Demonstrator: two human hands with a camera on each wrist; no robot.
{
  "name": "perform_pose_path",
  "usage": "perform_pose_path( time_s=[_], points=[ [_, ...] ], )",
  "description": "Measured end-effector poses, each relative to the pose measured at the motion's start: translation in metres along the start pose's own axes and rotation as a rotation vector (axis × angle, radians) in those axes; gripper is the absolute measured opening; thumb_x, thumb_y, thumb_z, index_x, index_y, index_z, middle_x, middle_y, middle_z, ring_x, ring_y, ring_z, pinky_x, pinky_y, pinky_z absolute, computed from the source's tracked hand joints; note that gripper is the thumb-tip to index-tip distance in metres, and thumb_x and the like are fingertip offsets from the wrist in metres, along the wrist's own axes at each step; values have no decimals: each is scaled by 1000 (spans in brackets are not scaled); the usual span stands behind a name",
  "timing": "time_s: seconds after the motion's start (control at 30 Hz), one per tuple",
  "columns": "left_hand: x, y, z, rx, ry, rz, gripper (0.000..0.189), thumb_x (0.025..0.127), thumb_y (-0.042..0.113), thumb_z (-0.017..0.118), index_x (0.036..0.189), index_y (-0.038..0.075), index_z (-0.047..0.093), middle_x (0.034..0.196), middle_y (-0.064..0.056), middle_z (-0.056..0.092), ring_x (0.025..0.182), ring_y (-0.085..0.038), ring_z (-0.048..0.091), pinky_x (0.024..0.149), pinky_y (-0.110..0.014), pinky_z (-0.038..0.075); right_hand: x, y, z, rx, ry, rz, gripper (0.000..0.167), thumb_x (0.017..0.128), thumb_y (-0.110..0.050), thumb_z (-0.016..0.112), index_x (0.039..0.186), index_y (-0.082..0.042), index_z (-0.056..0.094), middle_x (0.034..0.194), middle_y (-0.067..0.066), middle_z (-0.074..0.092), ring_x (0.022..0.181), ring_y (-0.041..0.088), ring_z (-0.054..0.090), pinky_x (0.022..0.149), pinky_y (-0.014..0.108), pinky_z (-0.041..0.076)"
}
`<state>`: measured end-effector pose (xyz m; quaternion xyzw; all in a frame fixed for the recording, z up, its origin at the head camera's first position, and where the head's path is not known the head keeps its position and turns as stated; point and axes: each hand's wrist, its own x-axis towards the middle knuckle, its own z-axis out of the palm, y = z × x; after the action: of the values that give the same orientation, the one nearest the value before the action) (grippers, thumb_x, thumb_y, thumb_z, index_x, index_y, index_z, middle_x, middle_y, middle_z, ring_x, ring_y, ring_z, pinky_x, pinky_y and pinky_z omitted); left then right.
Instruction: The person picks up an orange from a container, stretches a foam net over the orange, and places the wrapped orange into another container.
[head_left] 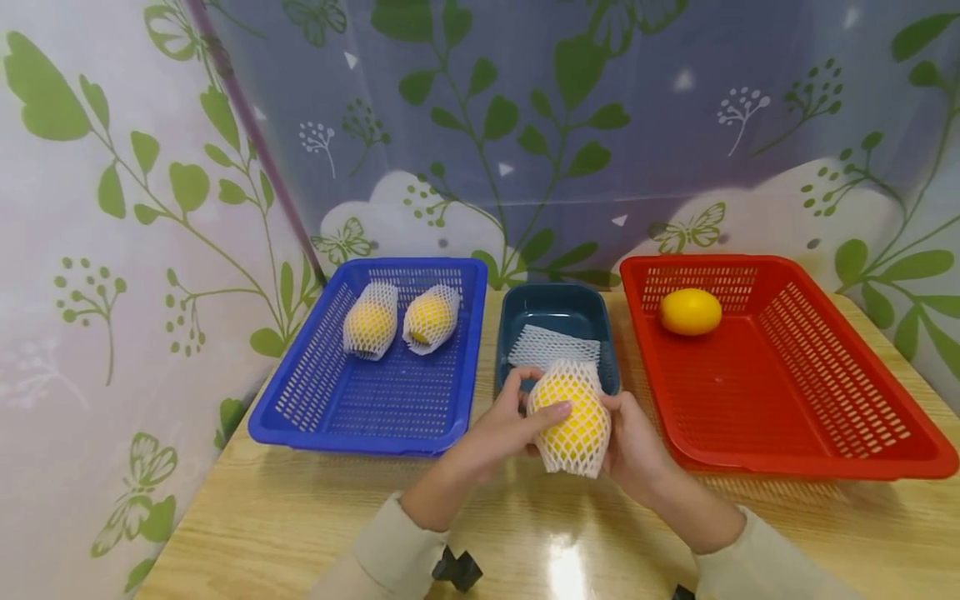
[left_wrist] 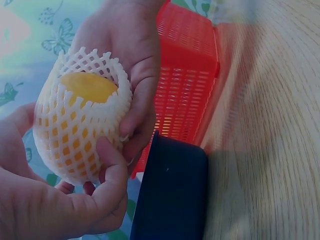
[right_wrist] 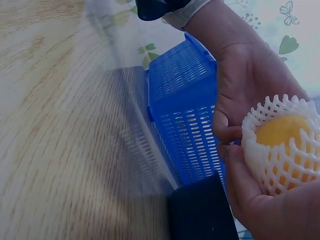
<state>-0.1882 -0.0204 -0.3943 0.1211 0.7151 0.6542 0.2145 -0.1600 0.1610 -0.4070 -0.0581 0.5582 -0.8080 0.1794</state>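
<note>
Together, left hand (head_left: 504, 429) and right hand (head_left: 637, 446) hold a netted fruit (head_left: 579, 429)

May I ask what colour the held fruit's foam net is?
The foam net is white, clearest in the left wrist view.

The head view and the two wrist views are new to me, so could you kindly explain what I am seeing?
A person, not a machine, does the work here. The head picture comes from a camera worn on the head, looking forward and down; the others come from one on each wrist. On the wood-grain table stand a blue basket, with two netted fruits in it, a small dark tray with white foam netting, and a red basket with one bare yellow fruit. The left hand and right hand together hold a netted yellow fruit, its skin showing at the net's open end.
</note>
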Motion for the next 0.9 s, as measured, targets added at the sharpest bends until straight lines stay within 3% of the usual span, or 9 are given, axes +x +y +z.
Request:
perform_pose_path(
  time_s=[0.17, 0.4, 0.67, 0.77, 0.9],
  points=[
    [-1, 0, -1, -38, -5, 1, 56, 95, 29, 63, 138, 16, 31, 99, -12, 45, 80, -21, 58, 69, -39, 57, 0, -2, 0, -40, 1, 8, 44, 103, -30, 12, 126, -4, 38, 102, -3, 62, 89, 12, 62, 77, 27, 52],
    [-2, -1, -4, -163, -33, 7, 56, 97, 24, 60, 144, 15, 31, 112, -15, 47, 90, -23, 61, 78, -48, 57, 0, -6, 0, -55, 32, -16, 37, 105, -34, 25, 132, -8, 30, 105, -3, 57, 92, 12, 60, 82, 29, 51],
    [-6, -7, -9, -460, -151, -56, 56, 100, 22, 45, 153, 15, 26, 128, -14, 50, 104, -24, 57, 94, -48, 49, -3, -13, 3, -219, 132, 3, 54, 104, -38, 42, 143, -6, 21, 120, 7, 47, 98, 14, 55, 87, 26, 48],
    [-4, -9, -8, -484, -173, -55, 57, 102, 24, 43, 154, 15, 23, 133, -14, 48, 106, -25, 56, 95, -46, 48, -2, -14, 4, -224, 163, 4, 54, 103, -35, 46, 141, -6, 22, 120, 9, 44, 98, 15, 53, 86, 26, 48],
    [-2, -11, -6, -472, -169, -59, 60, 101, 19, 49, 154, 15, 20, 123, -10, 56, 99, -22, 62, 87, -40, 52, -2, -12, 4, -239, 192, 5, 52, 102, -32, 48, 140, -5, 24, 117, 10, 44, 95, 16, 54, 84, 27, 49]
  ],
)
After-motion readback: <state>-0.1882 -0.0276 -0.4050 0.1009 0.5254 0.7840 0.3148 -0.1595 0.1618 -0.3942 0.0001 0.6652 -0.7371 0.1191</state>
